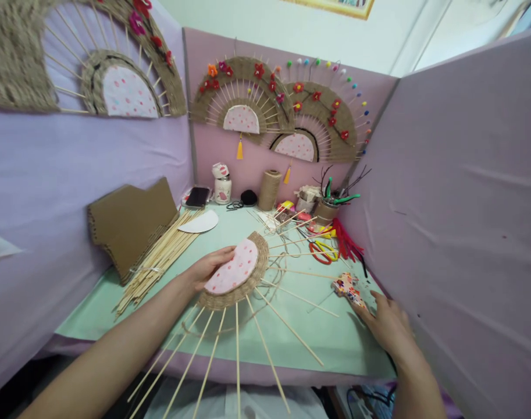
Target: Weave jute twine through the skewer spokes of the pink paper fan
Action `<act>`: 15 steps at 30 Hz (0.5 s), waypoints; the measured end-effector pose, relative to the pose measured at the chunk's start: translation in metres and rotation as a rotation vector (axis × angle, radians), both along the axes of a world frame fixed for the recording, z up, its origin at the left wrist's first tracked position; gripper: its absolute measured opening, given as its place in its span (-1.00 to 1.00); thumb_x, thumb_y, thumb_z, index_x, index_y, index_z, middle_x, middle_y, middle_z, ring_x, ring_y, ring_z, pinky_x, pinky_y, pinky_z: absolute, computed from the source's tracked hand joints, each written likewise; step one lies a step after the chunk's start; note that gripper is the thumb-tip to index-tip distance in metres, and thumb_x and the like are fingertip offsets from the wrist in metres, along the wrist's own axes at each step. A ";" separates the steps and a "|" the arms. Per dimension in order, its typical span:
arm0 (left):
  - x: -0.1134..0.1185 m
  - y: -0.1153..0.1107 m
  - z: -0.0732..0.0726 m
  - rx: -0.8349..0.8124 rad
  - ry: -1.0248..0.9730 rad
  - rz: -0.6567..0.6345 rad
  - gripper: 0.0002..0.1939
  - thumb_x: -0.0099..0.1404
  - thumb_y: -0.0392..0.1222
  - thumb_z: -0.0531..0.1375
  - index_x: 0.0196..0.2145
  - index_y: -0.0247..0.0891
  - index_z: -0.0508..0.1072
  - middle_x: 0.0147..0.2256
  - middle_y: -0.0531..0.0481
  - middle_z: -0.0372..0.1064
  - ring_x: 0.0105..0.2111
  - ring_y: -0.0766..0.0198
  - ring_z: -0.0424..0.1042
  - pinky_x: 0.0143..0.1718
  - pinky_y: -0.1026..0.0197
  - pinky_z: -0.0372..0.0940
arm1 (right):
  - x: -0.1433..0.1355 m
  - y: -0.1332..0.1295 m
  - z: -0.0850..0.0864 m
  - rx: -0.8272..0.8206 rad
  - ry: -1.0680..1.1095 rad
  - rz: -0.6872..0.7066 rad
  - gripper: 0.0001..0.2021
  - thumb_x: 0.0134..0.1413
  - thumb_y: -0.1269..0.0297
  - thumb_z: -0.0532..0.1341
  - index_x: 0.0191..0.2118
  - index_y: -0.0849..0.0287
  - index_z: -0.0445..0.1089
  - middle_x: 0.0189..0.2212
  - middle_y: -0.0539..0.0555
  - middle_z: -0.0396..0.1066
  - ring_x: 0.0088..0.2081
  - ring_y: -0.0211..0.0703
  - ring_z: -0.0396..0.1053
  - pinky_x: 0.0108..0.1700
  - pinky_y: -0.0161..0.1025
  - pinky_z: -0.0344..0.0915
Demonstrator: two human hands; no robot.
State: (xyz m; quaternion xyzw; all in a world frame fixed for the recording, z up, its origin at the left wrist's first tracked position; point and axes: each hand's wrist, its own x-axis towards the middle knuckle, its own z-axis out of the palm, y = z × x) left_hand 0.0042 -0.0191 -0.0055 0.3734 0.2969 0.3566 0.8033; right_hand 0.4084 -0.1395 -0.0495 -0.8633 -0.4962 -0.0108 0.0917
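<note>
My left hand (213,265) grips the flat edge of a half-round fan, its white centre (237,267) dotted with pink. A band of woven twine (252,279) rims this centre, and long thin bamboo sticks (238,355) spread out from it over the table and its front edge. Loose twine trails below the sticks. On the right, my right hand (389,323) is beside a colourful patterned glue gun (349,288) lying on the table. Thumb and forefinger are apart, the thumb at the gun's handle end; the other fingers are partly hidden.
A bundle of bamboo sticks (154,262), a white half-round piece (199,222) and brown cardboard (132,224) are at the left. Scissors (321,253), red pipe cleaners (348,241), a twine spool (270,191) and a tool pot (326,210) stand or lie behind. Finished fans (243,75) hang on the partitions.
</note>
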 end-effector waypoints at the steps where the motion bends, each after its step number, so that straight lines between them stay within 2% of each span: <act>1: 0.000 0.000 0.000 -0.001 -0.001 0.002 -0.69 0.17 -0.30 0.19 -0.09 -0.33 0.40 -0.22 -0.14 0.46 -0.30 0.25 0.47 -0.25 0.25 0.32 | -0.001 0.003 -0.003 -0.035 0.013 0.015 -0.34 -0.02 -0.05 0.05 0.11 0.35 0.18 -0.08 0.37 0.31 -0.05 0.22 0.28 -0.05 0.00 0.18; 5: -0.002 0.001 -0.001 -0.005 -0.009 0.007 -0.69 0.17 -0.30 0.19 -0.09 -0.34 0.40 -0.22 -0.14 0.46 -0.31 0.26 0.47 -0.25 0.27 0.31 | -0.015 0.019 -0.007 -0.064 0.067 0.033 -0.36 0.03 -0.03 0.02 0.14 0.32 0.14 -0.14 0.35 0.34 -0.11 0.14 0.35 -0.14 -0.09 0.24; 10: -0.003 0.002 -0.001 -0.008 -0.040 -0.014 -0.68 0.17 -0.29 0.19 -0.09 -0.37 0.39 -0.23 -0.14 0.47 -0.33 0.27 0.47 -0.30 0.28 0.32 | -0.018 0.027 -0.008 0.012 0.066 0.078 -0.49 0.05 0.07 0.00 0.00 0.36 0.29 -0.24 0.33 0.36 -0.19 0.10 0.36 -0.15 -0.12 0.23; 13: -0.003 0.003 -0.002 -0.025 -0.046 -0.007 -0.67 0.19 -0.30 0.17 -0.07 -0.39 0.38 -0.23 -0.15 0.47 -0.33 0.27 0.47 -0.31 0.28 0.32 | -0.016 0.020 0.002 0.197 0.150 0.092 -0.51 0.00 0.05 0.02 -0.10 0.37 0.34 -0.32 0.32 0.36 -0.24 0.11 0.34 -0.21 -0.09 0.22; 15: -0.003 0.003 -0.003 -0.040 -0.053 0.001 -0.68 0.20 -0.32 0.16 -0.06 -0.39 0.37 -0.24 -0.15 0.47 -0.34 0.27 0.47 -0.30 0.28 0.33 | -0.023 0.013 0.016 0.376 0.326 0.101 -0.53 -0.03 0.00 0.04 -0.17 0.31 0.35 -0.38 0.24 0.36 -0.32 0.04 0.31 -0.29 -0.12 0.23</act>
